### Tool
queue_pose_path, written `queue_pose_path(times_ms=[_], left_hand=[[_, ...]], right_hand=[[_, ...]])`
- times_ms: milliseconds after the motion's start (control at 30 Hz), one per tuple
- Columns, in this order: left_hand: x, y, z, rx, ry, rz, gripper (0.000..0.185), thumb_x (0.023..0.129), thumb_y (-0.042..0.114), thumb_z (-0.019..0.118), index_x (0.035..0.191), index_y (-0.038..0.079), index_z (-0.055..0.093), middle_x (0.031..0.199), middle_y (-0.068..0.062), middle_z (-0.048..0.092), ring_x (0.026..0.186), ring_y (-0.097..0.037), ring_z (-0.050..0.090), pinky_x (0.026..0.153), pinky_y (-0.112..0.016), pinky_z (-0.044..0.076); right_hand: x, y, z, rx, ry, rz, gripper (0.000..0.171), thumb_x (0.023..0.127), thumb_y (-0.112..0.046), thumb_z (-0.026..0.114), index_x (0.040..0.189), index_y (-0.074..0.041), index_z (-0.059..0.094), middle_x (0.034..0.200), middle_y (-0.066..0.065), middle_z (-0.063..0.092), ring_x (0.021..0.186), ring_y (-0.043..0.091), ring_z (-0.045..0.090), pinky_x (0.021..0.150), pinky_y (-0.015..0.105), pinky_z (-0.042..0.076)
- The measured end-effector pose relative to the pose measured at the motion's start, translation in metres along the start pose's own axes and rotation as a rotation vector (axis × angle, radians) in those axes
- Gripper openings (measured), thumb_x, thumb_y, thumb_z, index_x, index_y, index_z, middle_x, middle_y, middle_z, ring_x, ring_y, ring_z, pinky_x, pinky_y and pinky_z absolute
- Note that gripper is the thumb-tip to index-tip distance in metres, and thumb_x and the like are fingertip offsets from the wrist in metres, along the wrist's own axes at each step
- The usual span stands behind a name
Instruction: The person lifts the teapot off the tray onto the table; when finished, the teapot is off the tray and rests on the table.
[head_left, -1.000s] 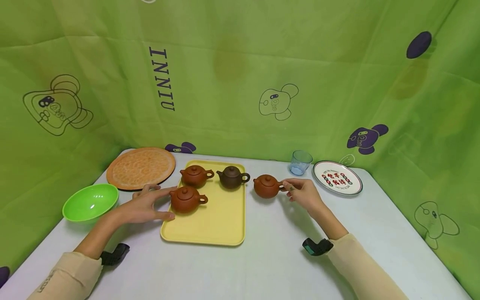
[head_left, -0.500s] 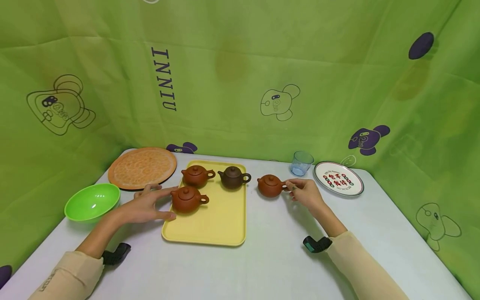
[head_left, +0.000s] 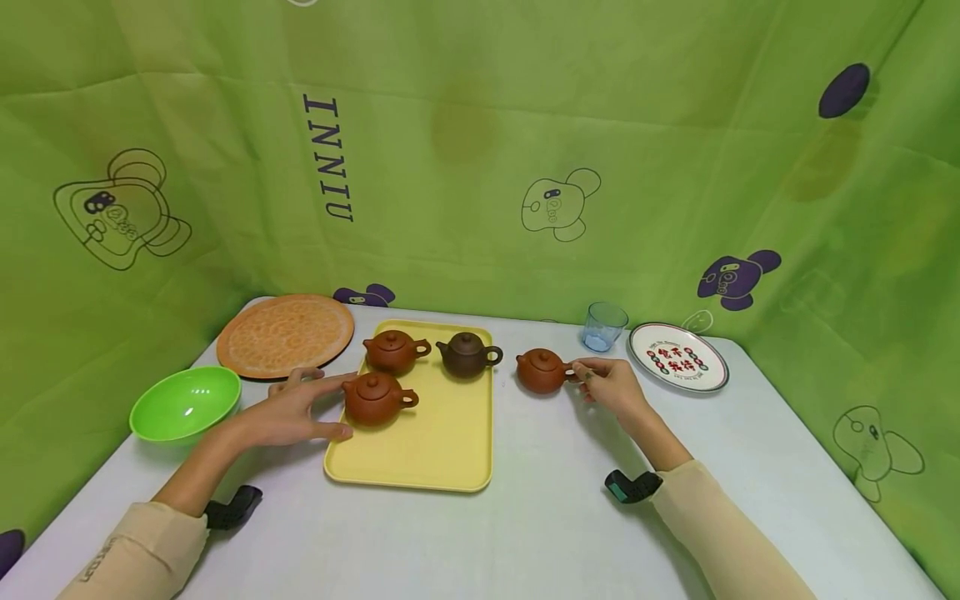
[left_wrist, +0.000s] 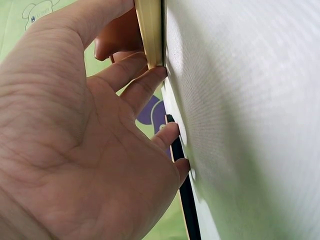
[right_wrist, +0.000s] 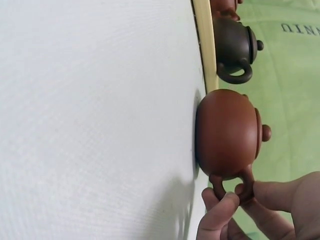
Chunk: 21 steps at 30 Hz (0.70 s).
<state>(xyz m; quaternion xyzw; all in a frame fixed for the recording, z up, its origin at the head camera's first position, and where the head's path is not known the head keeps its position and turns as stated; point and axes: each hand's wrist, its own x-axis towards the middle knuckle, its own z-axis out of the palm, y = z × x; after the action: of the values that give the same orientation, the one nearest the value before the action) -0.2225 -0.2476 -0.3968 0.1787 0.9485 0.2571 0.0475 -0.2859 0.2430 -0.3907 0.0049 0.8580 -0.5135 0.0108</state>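
My right hand (head_left: 611,387) pinches the handle of a reddish-brown teapot (head_left: 540,372) between thumb and fingers. This teapot sits on the white table to the right of a yellow tray (head_left: 427,462), spout pointing left; the right wrist view shows its base at the table surface. On the tray stand two more reddish-brown teapots, one at the back (head_left: 392,353) and one nearer (head_left: 372,402), plus a dark brown teapot (head_left: 465,357) at the back right. My left hand (head_left: 288,412) lies at the tray's left edge, fingers spread, fingertips (left_wrist: 159,73) touching the rim.
A bright green bowl (head_left: 183,408) stands at the left, in front of a round, pizza-patterned board (head_left: 285,333). Toward the back right are a blue-tinted glass (head_left: 602,327) and a white plate (head_left: 678,358) with red lettering. Green printed cloth (head_left: 450,192) rises behind the table.
My right hand and the teapot it holds have shifted slightly right, a little farther from the tray. My left hand has stayed at the tray's edge.
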Motion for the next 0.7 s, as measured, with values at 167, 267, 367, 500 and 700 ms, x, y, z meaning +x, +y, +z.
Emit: queue_pose_path(times_ms=[167, 267, 367, 500, 700], left_hand=[[0.0002, -0.0005, 0.0001, 0.000, 0.004, 0.004, 0.089, 0.084, 0.054, 0.085, 0.158, 0.018, 0.051, 0.150, -0.014, 0.062, 0.143, -0.048, 0.031, 0.101, -0.076, 0.028], [0.0006, -0.0006, 0.0002, -0.003, 0.005, 0.005, 0.089, 0.084, 0.054, 0.085, 0.158, 0.017, 0.052, 0.150, -0.014, 0.062, 0.142, -0.048, 0.031, 0.101, -0.076, 0.028], [0.0012, -0.0006, 0.0001, -0.001, 0.006, 0.006, 0.089, 0.084, 0.054, 0.085, 0.158, 0.017, 0.052, 0.150, -0.014, 0.062, 0.142, -0.047, 0.032, 0.100, -0.075, 0.028], [0.0014, -0.0003, -0.0001, 0.001, 0.008, 0.007, 0.088, 0.084, 0.053, 0.085, 0.158, 0.017, 0.052, 0.150, -0.014, 0.062, 0.142, -0.048, 0.031, 0.100, -0.075, 0.029], [0.0007, 0.0004, -0.0005, -0.002, 0.006, 0.008, 0.088, 0.084, 0.053, 0.085, 0.158, 0.017, 0.052, 0.151, -0.014, 0.062, 0.143, -0.048, 0.031, 0.100, -0.074, 0.029]], right_hand=[[0.0009, 0.0018, -0.0002, 0.029, -0.003, 0.013, 0.035, 0.109, -0.016, 0.059, 0.134, 0.006, 0.069, 0.111, 0.020, 0.080, 0.072, 0.006, 0.062, 0.064, 0.022, 0.055], [0.0011, 0.0018, -0.0004, 0.037, 0.001, 0.022, 0.035, 0.109, -0.017, 0.059, 0.134, 0.006, 0.069, 0.109, 0.017, 0.081, 0.071, 0.006, 0.062, 0.063, 0.022, 0.054], [0.0017, 0.0015, 0.0003, 0.041, 0.007, 0.031, 0.034, 0.109, -0.017, 0.059, 0.133, 0.005, 0.070, 0.105, 0.014, 0.081, 0.071, 0.006, 0.061, 0.063, 0.022, 0.054], [0.0022, 0.0022, 0.0009, 0.043, 0.012, 0.038, 0.034, 0.109, -0.017, 0.059, 0.133, 0.005, 0.070, 0.105, 0.014, 0.081, 0.070, 0.006, 0.061, 0.063, 0.022, 0.054], [0.0009, 0.0017, 0.0001, 0.027, 0.028, 0.020, 0.034, 0.109, -0.017, 0.059, 0.134, 0.004, 0.069, 0.110, 0.019, 0.079, 0.073, 0.008, 0.065, 0.063, 0.022, 0.055]])
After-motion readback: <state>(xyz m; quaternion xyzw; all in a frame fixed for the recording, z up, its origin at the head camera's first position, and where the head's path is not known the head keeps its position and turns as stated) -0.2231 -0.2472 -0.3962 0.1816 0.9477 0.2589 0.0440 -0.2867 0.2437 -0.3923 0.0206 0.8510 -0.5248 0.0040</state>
